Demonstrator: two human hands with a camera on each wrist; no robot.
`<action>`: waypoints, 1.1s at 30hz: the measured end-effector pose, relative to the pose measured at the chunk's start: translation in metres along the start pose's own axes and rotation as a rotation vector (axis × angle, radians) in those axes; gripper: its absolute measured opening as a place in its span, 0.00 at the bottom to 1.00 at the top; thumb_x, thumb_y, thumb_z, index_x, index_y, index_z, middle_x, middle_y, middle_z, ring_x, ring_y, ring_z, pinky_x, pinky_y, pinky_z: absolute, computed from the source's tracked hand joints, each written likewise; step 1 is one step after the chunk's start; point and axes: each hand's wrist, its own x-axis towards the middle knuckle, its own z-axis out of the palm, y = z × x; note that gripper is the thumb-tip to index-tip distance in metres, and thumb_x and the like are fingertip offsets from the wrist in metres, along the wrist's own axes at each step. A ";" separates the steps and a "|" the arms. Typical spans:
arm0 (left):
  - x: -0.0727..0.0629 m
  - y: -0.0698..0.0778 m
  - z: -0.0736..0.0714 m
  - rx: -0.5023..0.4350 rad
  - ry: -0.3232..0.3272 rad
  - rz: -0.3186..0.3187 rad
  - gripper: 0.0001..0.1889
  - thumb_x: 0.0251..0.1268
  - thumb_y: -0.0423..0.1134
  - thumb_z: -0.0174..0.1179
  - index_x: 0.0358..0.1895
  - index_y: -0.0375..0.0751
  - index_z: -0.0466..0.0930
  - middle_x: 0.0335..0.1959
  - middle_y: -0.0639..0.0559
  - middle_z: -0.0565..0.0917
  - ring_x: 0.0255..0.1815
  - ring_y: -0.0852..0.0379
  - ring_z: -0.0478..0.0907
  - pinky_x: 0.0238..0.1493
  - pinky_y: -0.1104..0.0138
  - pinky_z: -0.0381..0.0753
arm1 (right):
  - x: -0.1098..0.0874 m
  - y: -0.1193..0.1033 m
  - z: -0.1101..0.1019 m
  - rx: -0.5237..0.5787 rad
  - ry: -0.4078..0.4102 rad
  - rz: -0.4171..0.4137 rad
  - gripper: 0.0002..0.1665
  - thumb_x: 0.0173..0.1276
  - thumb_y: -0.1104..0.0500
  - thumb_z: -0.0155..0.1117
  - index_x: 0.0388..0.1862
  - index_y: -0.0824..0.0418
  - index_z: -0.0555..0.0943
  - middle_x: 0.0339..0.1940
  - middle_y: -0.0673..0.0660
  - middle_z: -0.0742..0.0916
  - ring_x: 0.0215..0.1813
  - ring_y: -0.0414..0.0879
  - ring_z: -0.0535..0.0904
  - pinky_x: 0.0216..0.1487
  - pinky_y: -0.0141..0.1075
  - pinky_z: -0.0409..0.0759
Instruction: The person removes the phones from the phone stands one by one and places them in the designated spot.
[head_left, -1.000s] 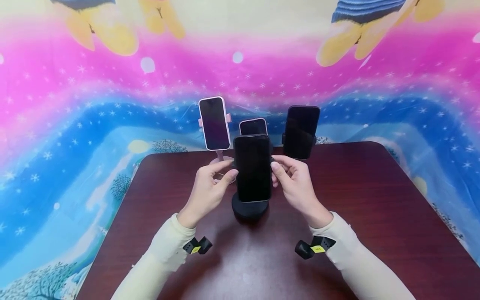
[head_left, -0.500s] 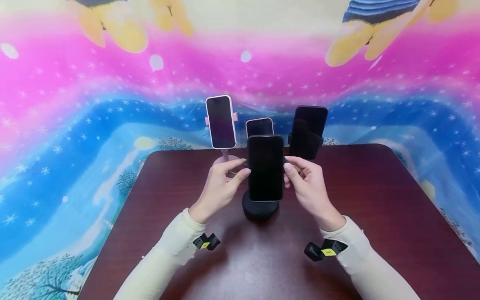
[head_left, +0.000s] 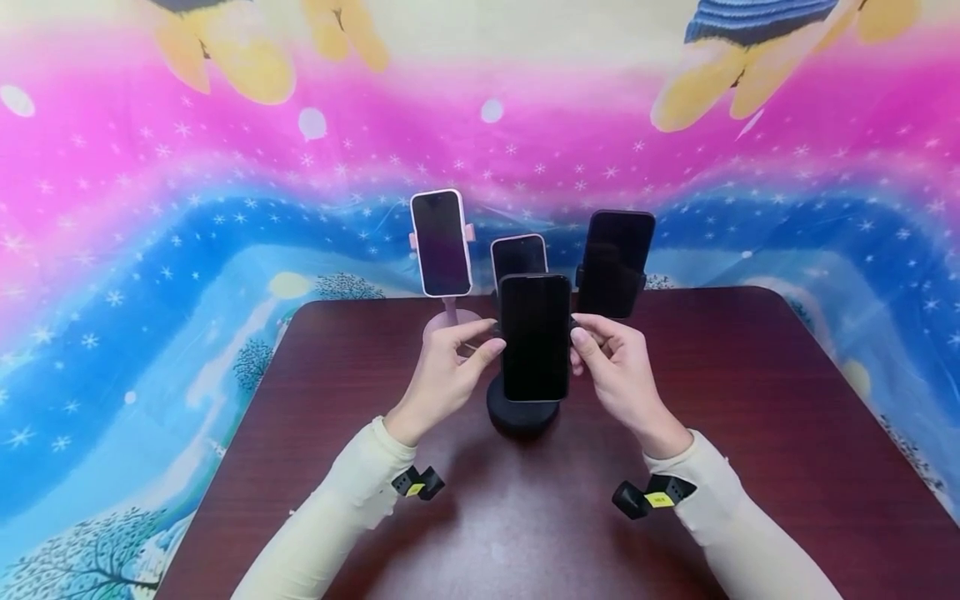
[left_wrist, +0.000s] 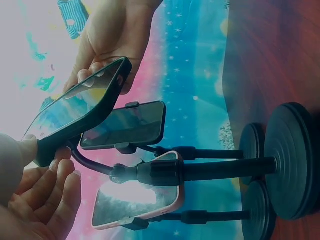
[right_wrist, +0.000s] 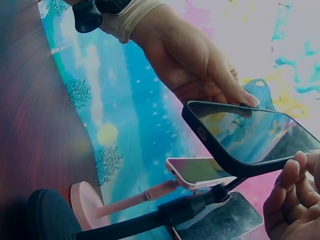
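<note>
- Left hand (head_left: 442,371): thumb and fingers close in a pinch at the left edge of the front phone (head_left: 535,337), thumb at its face side.
- Right hand (head_left: 621,371): a matching narrow pinch at the front phone's right edge.
- The front phone stands nearly upright between the hands, dark screen toward the person; its holder is mostly hidden.
- Below the front phone, a black stand (left_wrist: 225,169) rises from a round base (left_wrist: 292,165) on the desk (head_left: 360,400).
- Judging by the two-sided grip, the step in hand is seating or adjusting the phone in its holder; the next move calls for even pressure, then checking the hold before letting go.
- Behind the front phone is a pink-rimmed phone (head_left: 519,252); behind and left, a white-rimmed phone (head_left: 441,242); behind and right, a black phone (head_left: 617,262).
</note>
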 end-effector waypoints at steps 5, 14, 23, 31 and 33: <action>0.000 -0.001 0.001 0.004 -0.002 0.000 0.16 0.70 0.37 0.65 0.54 0.31 0.85 0.42 0.40 0.90 0.37 0.48 0.88 0.44 0.59 0.90 | 0.000 0.003 -0.001 -0.025 -0.001 -0.003 0.14 0.76 0.72 0.54 0.53 0.83 0.77 0.20 0.42 0.81 0.22 0.35 0.76 0.28 0.23 0.81; -0.003 -0.006 0.003 0.004 -0.003 -0.022 0.16 0.69 0.37 0.65 0.54 0.31 0.85 0.42 0.40 0.90 0.36 0.49 0.88 0.44 0.54 0.90 | -0.001 0.008 0.000 -0.047 -0.009 0.009 0.13 0.75 0.73 0.54 0.53 0.82 0.78 0.20 0.42 0.81 0.22 0.36 0.76 0.27 0.24 0.81; -0.006 -0.006 0.003 0.016 -0.010 -0.038 0.16 0.69 0.38 0.65 0.54 0.32 0.85 0.43 0.40 0.90 0.37 0.50 0.87 0.43 0.57 0.90 | -0.004 0.007 0.000 -0.059 -0.017 0.010 0.13 0.74 0.74 0.54 0.53 0.83 0.78 0.21 0.42 0.81 0.22 0.35 0.77 0.28 0.24 0.82; -0.009 -0.007 0.004 -0.017 -0.032 -0.048 0.14 0.69 0.37 0.66 0.53 0.33 0.86 0.39 0.43 0.90 0.36 0.53 0.87 0.41 0.67 0.88 | -0.009 0.008 -0.001 -0.066 -0.008 0.030 0.14 0.74 0.73 0.54 0.54 0.82 0.78 0.21 0.44 0.82 0.22 0.39 0.78 0.28 0.26 0.82; -0.010 -0.008 0.005 -0.026 -0.037 -0.049 0.14 0.69 0.37 0.66 0.52 0.33 0.86 0.39 0.43 0.90 0.35 0.54 0.86 0.41 0.68 0.88 | -0.010 0.009 -0.001 -0.067 -0.006 0.032 0.14 0.74 0.73 0.54 0.53 0.82 0.78 0.21 0.44 0.82 0.22 0.39 0.78 0.27 0.27 0.83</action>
